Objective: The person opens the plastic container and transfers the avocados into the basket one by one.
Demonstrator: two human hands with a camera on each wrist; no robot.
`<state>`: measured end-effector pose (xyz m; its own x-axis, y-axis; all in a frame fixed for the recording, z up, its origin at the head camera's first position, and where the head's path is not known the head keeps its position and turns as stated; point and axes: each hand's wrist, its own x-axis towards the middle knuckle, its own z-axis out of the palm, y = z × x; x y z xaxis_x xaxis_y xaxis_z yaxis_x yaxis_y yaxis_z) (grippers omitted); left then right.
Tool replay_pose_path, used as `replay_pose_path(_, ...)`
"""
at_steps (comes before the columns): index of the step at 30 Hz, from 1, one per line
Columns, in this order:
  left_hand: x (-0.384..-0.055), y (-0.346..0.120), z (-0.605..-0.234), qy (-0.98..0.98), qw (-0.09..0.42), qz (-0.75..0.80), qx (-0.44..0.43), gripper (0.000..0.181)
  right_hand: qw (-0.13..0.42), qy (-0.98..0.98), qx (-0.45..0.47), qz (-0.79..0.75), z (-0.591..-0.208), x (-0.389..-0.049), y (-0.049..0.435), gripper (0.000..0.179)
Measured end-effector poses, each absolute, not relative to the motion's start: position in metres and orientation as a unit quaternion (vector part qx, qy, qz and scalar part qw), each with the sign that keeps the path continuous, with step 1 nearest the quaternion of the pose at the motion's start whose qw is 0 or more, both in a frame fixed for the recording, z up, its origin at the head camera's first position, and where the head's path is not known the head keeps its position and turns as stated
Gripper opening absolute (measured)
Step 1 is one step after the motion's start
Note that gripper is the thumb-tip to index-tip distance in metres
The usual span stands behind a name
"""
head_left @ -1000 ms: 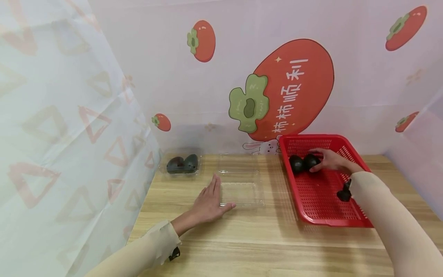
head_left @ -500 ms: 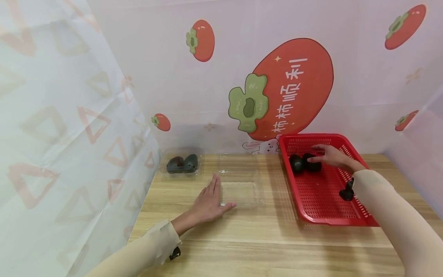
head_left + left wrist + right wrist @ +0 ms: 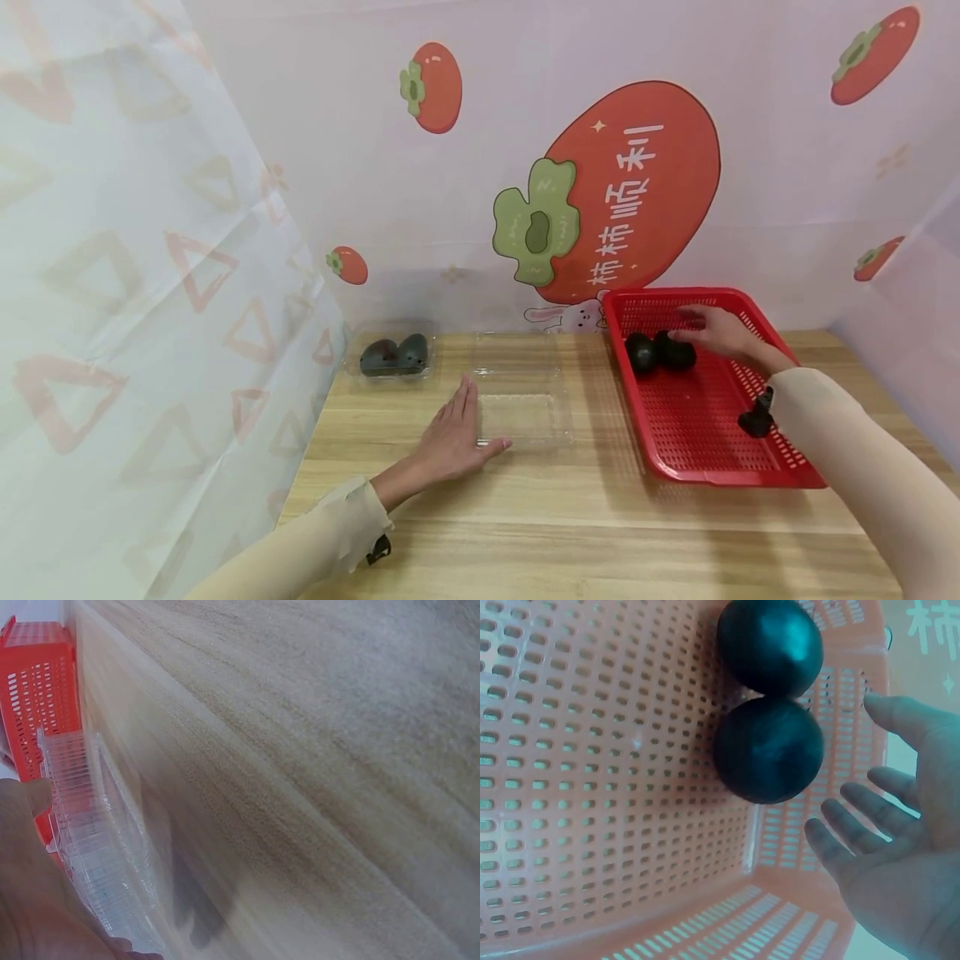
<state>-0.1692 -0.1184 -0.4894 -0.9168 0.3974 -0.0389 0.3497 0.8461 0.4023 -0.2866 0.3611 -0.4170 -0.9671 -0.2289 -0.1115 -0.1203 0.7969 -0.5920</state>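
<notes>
Two dark, rounded fruits that look like avocados lie side by side in the red basket (image 3: 705, 433): a left avocado (image 3: 641, 354) and a right avocado (image 3: 678, 352). My right hand (image 3: 723, 333) is over the basket, just behind and right of the right avocado. In the right wrist view its fingers (image 3: 855, 825) are spread and apart from both fruits. My left hand (image 3: 450, 437) rests along the left side of a clear plastic clamshell box (image 3: 525, 421), fingers straight and thumb at the front edge. The box stands with its lid folded back and nothing visible inside.
Another clear plastic box (image 3: 352, 362) at the back left holds two dark avocados (image 3: 395, 356). Behind the wooden table (image 3: 525, 533) rises a wall covering (image 3: 480, 192) printed with persimmons. A plain covering bounds the left side.
My right hand has let go of the right avocado and drawn back slightly to the right, its fingers opening. The left hand and the box have stayed in place.
</notes>
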Motion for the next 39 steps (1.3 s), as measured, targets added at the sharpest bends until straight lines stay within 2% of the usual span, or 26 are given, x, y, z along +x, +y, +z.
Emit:
replay_pose_path(9, -0.171, -0.118, -0.491, 0.959, 0.059, 0.198, 0.196, 0.111, 0.066, 0.945, -0.116, -0.300, -0.401, -0.281, 0.343, 0.074)
replay_pose_path(16, -0.171, -0.118, -0.490, 0.958, 0.056, 0.202, 0.197, 0.112, 0.028, 0.944, -0.151, -0.292, -0.391, -0.277, 0.320, 0.063)
replay_pose_path(22, -0.170, -0.117, -0.487, 0.957, 0.054, 0.205, 0.199, 0.112, 0.005, 0.945, -0.171, -0.280, -0.383, -0.270, 0.298, 0.063)
replay_pose_path(39, -0.170, -0.116, -0.490, 0.956, 0.049, 0.202, 0.207, 0.111, 0.030, 0.940, -0.241, -0.238, -0.367, -0.248, 0.244, 0.072)
